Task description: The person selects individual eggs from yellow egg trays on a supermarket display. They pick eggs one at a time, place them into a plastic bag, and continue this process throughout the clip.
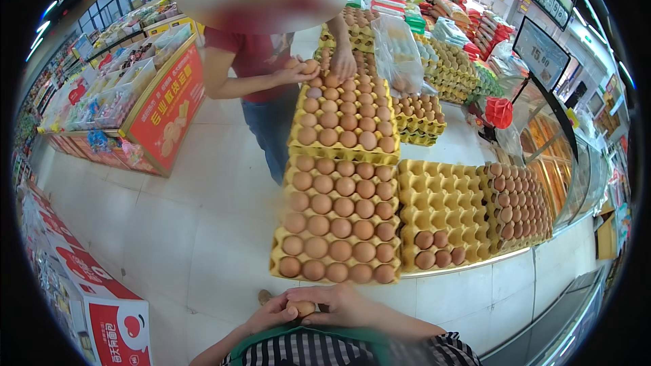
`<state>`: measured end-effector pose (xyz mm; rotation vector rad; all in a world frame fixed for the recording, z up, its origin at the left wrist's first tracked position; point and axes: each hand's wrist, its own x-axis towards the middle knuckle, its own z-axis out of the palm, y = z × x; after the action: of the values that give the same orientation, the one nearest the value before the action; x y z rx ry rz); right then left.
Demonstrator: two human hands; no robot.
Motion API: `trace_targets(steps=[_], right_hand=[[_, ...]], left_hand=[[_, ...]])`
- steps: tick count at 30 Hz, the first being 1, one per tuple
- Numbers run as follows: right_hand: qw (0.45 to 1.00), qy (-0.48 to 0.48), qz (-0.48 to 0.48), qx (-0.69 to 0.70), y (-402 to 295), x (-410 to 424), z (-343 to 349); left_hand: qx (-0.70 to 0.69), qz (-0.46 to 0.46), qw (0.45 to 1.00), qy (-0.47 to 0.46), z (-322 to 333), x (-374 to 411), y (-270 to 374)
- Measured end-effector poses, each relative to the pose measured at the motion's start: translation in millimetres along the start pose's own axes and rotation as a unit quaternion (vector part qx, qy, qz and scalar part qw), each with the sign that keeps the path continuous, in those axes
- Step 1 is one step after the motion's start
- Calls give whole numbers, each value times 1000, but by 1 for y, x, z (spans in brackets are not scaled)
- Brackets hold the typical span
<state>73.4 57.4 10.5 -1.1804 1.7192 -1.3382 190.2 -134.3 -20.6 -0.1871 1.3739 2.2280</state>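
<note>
A brown egg (303, 308) is held close to my body, in front of a green apron and striped sleeves. My left hand (273, 311) cups it from the left, and my right hand (342, 306) closes over it from the right, the fingers of both meeting around it. Just beyond my hands is a full yellow pulp tray of brown eggs (342, 227). Beside that, another tray (441, 198) has several eggs at its near end and bare cups behind them.
A person in a red shirt (254, 68) stands at a farther egg tray (348, 122), holding eggs in one hand and reaching over the tray with the other. Stacked egg trays (519, 203), a glass display case (554, 147), a candy bin (122, 96) and a printed carton display (117, 328) surround the tiled aisle.
</note>
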Motion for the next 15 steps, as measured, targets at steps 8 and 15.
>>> trace_targets(steps=[8, 15], right_hand=[[999, -26, 13, -33, -26, 116, 99], [998, -59, -5, 1, -40, 200, 161]], left_hand=[[-181, 34, 974, 130, -105, -89, -17], [-396, 109, 906, 104, -185, -158, -17]])
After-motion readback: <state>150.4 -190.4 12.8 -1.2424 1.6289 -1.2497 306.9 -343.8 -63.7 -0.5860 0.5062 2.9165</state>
